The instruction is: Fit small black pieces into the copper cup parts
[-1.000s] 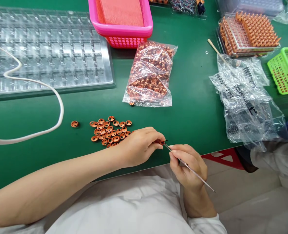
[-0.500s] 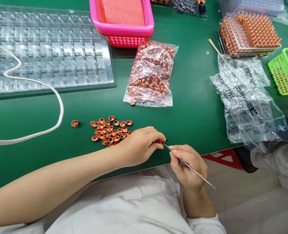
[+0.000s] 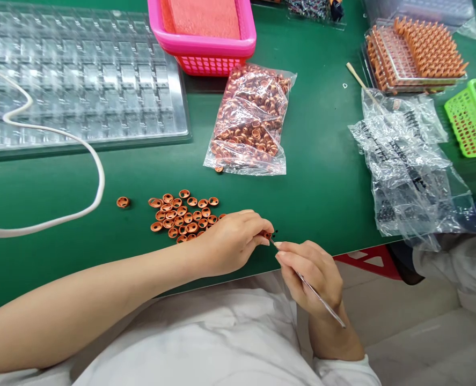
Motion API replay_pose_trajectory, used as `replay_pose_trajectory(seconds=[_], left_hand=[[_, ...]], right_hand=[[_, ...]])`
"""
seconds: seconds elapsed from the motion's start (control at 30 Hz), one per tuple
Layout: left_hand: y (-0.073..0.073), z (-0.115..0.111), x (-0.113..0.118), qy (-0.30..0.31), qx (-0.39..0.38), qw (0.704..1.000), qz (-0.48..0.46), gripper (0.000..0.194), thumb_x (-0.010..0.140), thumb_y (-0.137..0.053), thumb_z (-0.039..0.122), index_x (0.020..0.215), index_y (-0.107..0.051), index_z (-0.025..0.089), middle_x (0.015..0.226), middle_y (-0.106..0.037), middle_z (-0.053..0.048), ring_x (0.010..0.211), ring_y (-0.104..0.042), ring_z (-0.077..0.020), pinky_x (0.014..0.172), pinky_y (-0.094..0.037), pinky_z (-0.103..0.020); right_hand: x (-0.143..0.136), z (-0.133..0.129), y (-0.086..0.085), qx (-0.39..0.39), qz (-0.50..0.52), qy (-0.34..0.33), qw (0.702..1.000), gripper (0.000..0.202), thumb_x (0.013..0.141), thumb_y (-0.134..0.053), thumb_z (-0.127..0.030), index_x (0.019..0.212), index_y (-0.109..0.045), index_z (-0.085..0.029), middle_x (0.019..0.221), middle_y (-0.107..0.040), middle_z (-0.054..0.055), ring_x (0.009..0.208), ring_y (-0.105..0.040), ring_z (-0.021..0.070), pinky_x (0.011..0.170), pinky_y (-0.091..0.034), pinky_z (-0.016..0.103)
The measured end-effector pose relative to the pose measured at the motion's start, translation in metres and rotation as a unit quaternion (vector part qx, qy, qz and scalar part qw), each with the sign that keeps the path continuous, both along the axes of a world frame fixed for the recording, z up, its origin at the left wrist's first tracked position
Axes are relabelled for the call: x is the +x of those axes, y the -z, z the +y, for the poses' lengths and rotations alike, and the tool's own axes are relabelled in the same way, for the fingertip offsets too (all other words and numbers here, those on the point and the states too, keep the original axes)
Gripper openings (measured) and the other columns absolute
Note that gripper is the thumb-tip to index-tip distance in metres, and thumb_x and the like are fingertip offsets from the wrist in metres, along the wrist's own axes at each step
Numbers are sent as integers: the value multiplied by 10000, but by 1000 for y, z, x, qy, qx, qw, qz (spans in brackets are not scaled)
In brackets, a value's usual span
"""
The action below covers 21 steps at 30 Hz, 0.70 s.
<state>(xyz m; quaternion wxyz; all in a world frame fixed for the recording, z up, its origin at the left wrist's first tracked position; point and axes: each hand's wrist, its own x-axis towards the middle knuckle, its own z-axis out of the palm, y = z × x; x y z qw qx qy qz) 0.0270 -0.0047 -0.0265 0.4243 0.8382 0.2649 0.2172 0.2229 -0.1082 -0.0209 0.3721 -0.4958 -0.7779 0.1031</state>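
Note:
Between the thumb and fingers of my left hand (image 3: 238,238) is a small copper-coloured ring-shaped part (image 3: 266,235), mostly hidden by the fingertips. My right hand (image 3: 312,273) pinches a thin metal pick (image 3: 322,300) like a pen, its tip at the part. Tiny black bits (image 3: 275,234) lie on the table just beyond the tip. A loose cluster of the same copper-coloured cup-shaped parts (image 3: 179,212), with holes in them, spreads to the left of my left hand and is partly covered by it. One more such part (image 3: 123,202) lies apart from the cluster.
A clear bag of copper-coloured parts (image 3: 254,118) lies ahead, by a pink basket (image 3: 205,51). Clear plastic tray (image 3: 101,80) and white cable (image 3: 72,136) occupy the left. Right are crumpled plastic bags (image 3: 407,166), stacked orange parts (image 3: 431,51) and a green basket (image 3: 469,120).
My right hand has shifted slightly left, nearer my left hand, and the pick has tilted more steeply, its rear end moving down and left. My left hand stays almost still.

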Motion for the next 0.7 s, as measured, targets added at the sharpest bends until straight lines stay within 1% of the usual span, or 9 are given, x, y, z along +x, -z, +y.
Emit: replay_pose_trajectory(seconds=[0.1,0.17,0.3,0.4,0.47,0.53,0.57,0.63,0.7], left_hand=[[2,-2,0,-3,5,1000,-6,104,953,-557,72,950,-639,136,856,-733,-52,769,-644,-161,676,-515,-246],[3,-2,1,-4,8,1000,-5,105,950,-561,69,946,-642,135,854,-732,-53,765,-643,-161,671,-512,-245],[2,-1,1,-7,-1,1000,4,106,932,-588,62,945,-664,134,852,-731,-52,768,-653,-159,680,-514,-238],[-2,2,1,-10,-30,999,0,103,915,-621,67,945,-690,137,850,-731,-44,759,-662,-146,689,-515,-225],[-5,4,0,-20,-73,997,-12,90,904,-651,95,951,-711,143,844,-732,-35,740,-667,-135,684,-514,-217],[-8,5,0,-30,-147,988,-27,81,895,-677,138,957,-727,149,838,-738,-28,725,-676,-129,673,-521,-212],[-10,5,0,-33,-190,981,-35,81,889,-687,158,955,-732,151,837,-743,-28,722,-682,-129,668,-528,-212],[-13,6,-1,-34,-269,961,-51,89,874,-700,190,947,-736,151,838,-754,-31,725,-696,-136,669,-544,-218],[-16,6,-1,-27,-326,943,-62,106,864,-705,206,948,-736,149,842,-762,-37,738,-708,-146,681,-558,-228]], right_hand=[[1,3,-3,16,-33,-15,999,339,868,-651,-20,1154,-612,-198,1000,-784,103,804,-750,179,609,-558,301],[1,5,-3,19,-35,-26,999,347,866,-646,-15,1157,-607,-200,992,-785,106,780,-748,176,575,-542,290],[3,7,0,2,-15,-28,999,391,851,-647,0,1178,-594,-207,997,-779,96,800,-747,176,589,-541,286],[3,5,1,-22,28,-15,999,411,826,-666,14,1165,-607,-210,1021,-767,88,835,-743,180,647,-564,305],[0,2,2,-40,101,18,994,393,817,-672,19,1126,-629,-221,1017,-763,70,857,-741,185,699,-588,329],[-4,0,3,-60,201,70,975,355,824,-667,11,1076,-651,-238,988,-759,46,877,-737,190,719,-605,343],[-5,-1,3,-67,253,97,960,332,830,-662,5,1050,-661,-244,966,-755,36,873,-733,189,696,-607,334],[-7,-2,5,-73,339,146,927,280,843,-656,-14,997,-674,-247,935,-746,28,821,-720,179,608,-590,297],[-7,-2,7,-72,395,182,898,227,850,-655,-35,950,-681,-237,921,-739,28,724,-693,153,531,-554,264]])
